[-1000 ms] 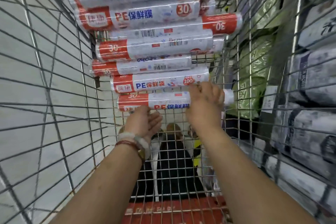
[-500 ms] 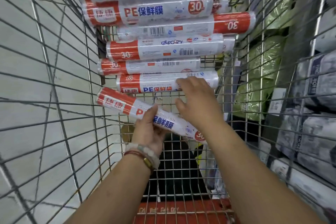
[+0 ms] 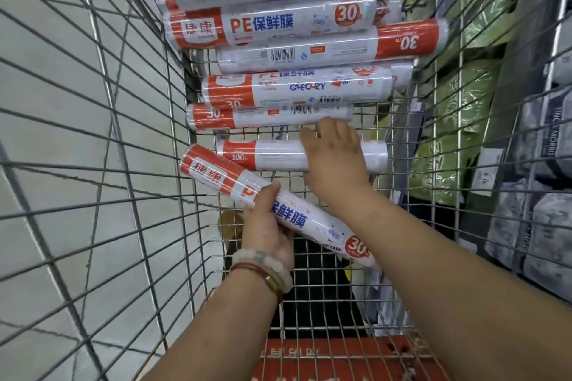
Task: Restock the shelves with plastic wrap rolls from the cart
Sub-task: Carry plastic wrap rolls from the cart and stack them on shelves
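Observation:
Inside a wire cart (image 3: 133, 189), my left hand (image 3: 266, 229) grips a white-and-red plastic wrap roll (image 3: 223, 176) around its middle; the roll lies tilted, its red end up to the left. My right hand (image 3: 334, 158) lies over a second roll (image 3: 272, 155) marked 100, fingers curled round it near its right end. Several more plastic wrap rolls (image 3: 278, 25) are piled across the far end of the cart, just beyond my right hand.
Shelves on the right, seen through the cart's wire side, hold green packages (image 3: 458, 120) and grey packages (image 3: 544, 139). A pale floor (image 3: 46, 86) shows through the left side. An orange-red bar (image 3: 325, 359) crosses the cart's near end.
My left hand has taken the nearest roll and drawn it back, tilted. My right hand has shifted onto the following roll, the one marked 100, which has slid nearer, away from the pile.

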